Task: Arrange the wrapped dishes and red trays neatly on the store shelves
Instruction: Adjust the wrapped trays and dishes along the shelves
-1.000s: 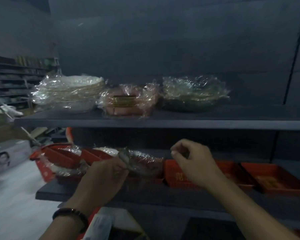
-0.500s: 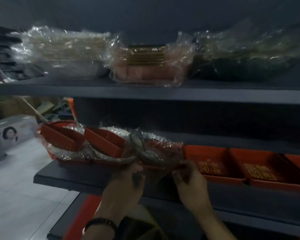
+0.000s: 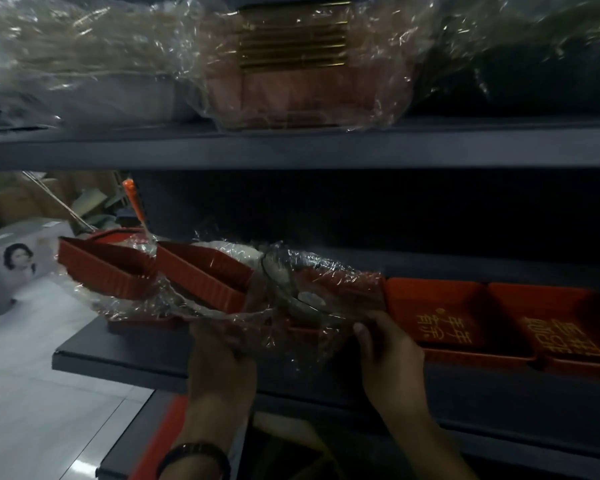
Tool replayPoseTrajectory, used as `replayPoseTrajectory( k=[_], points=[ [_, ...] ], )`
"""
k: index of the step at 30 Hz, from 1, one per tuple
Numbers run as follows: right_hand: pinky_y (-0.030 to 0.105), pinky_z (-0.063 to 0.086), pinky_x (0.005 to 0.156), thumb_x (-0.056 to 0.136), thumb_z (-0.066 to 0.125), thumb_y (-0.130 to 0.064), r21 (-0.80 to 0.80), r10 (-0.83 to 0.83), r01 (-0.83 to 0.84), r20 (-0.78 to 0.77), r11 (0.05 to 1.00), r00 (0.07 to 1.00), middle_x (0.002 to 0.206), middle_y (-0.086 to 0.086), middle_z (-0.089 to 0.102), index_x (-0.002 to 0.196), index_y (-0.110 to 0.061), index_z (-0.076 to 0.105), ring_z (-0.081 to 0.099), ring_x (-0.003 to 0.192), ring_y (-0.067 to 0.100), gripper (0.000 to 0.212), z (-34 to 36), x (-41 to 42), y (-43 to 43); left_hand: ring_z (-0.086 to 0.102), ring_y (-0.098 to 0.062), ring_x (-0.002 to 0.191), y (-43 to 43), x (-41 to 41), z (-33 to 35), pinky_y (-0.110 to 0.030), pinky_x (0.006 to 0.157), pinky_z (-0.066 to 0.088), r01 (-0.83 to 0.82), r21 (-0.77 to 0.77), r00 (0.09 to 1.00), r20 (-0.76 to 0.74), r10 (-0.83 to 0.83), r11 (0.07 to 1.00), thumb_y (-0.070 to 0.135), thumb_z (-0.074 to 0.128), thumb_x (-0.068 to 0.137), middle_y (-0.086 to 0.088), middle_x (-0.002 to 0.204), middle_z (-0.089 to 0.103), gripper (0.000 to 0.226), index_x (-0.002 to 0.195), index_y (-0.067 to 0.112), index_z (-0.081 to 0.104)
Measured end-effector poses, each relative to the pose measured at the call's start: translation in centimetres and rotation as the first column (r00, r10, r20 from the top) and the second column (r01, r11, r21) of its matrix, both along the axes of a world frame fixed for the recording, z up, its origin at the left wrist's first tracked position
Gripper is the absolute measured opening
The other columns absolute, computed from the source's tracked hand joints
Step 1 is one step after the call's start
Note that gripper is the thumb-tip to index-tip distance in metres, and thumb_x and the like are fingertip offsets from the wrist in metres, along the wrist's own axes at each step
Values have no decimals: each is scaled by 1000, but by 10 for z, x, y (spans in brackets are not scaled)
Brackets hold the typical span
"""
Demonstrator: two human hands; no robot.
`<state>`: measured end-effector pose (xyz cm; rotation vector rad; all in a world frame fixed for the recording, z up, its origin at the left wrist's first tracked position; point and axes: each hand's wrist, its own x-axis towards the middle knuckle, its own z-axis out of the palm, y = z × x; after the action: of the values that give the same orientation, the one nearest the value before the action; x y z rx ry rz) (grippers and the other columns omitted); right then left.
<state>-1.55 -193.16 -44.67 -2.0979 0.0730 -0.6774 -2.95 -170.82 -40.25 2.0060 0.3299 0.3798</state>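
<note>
While the wrapped bundle (image 3: 312,289) sits on the lower shelf (image 3: 118,362), just left of the red trays (image 3: 433,313), both hands take its near edge, likely to square it up against that row. The left hand (image 3: 222,362) curls around the plastic from below, wrist straight. The right hand (image 3: 390,348) pinches the right near corner, thumb against the wrap, forearm angling in from the right.

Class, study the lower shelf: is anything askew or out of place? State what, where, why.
At the left end of the lower shelf, two red trays in the wrapped bundle lean tilted, while the unwrapped red trays beside lie flat. The left hand and right hand hold it.
</note>
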Motion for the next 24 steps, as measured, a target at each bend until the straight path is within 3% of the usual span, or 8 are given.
replayPoseTrajectory(
  k=[5, 7, 10, 14, 16, 20, 22, 24],
  points=[
    [18, 48, 71, 104, 62, -27, -35, -11, 12, 18, 999, 1000, 87, -11, 71, 96, -31, 66, 67, 84, 6, 10, -5, 8, -3, 71, -18, 98, 1, 8, -16, -38, 85, 58, 140, 70, 989, -63, -136, 988, -12, 57, 89, 9, 102, 73, 51, 119, 29, 61],
    [13, 44, 70, 104, 61, -28, -35, -13, 14, 23, 999, 1000, 89, -10, 68, 96, -33, 65, 65, 85, 6, 11, -3, 6, -3, 68, -7, 91, -2, 8, -13, -33, 79, 55, 189, 117, 981, -60, -183, 975, -9, 58, 92, 11, 99, 72, 55, 125, 35, 63],
    [8, 43, 70, 104, 62, -26, -35, 0, 3, 78, 999, 997, 92, -10, 66, 96, -33, 66, 63, 86, 3, 11, 4, -1, -6, 72, -15, 89, -4, 9, -9, -40, 82, 60, 192, 105, 981, -22, -190, 976, -6, 55, 93, 8, 99, 73, 67, 120, 55, 60],
    [9, 43, 71, 104, 62, -31, -53, 38, -34, 79, 998, 996, 95, -10, 68, 99, -36, 66, 65, 88, 4, 8, 15, -13, -20, 71, -14, 102, -4, 1, -2, -33, 88, 53, 177, 58, 979, 96, -182, 982, 6, 71, 95, 17, 108, 73, 60, 142, 40, 53],
    [14, 47, 72, 103, 64, -29, -39, 55, -51, 113, 998, 992, 91, -12, 70, 98, -35, 67, 66, 87, 4, 9, 22, -23, -28, 70, -8, 103, -5, -6, 4, -31, 91, 54, 210, 50, 968, 130, -215, 976, 11, 76, 95, 20, 111, 72, 70, 148, 43, 44],
    [37, 56, 78, 104, 63, -28, -24, 150, -148, 131, 989, 980, 91, -12, 71, 96, -34, 66, 68, 89, 8, 11, 37, -50, -45, 66, 19, 93, -5, -18, 12, -5, 74, 50, 308, -27, 935, 191, -298, 951, 12, 70, 102, 10, 125, 73, 75, 160, 41, 32],
    [43, 57, 79, 103, 64, -26, -51, 164, -158, 138, 986, 977, 94, -13, 70, 97, -35, 66, 67, 93, 10, 11, 40, -63, -54, 65, 14, 108, -2, -27, 16, -17, 89, 54, 374, 50, 906, 196, -376, 926, 22, 73, 99, 17, 131, 71, 89, 162, 55, 20],
    [44, 57, 79, 102, 65, -23, -79, 164, -154, 144, 985, 976, 95, -14, 68, 98, -34, 67, 67, 94, 9, 12, 43, -77, -59, 64, -1, 126, -2, -36, 17, -39, 104, 54, 445, 54, 872, 203, -446, 894, 21, 77, 95, 23, 134, 69, 87, 156, 61, 30]
  ],
)
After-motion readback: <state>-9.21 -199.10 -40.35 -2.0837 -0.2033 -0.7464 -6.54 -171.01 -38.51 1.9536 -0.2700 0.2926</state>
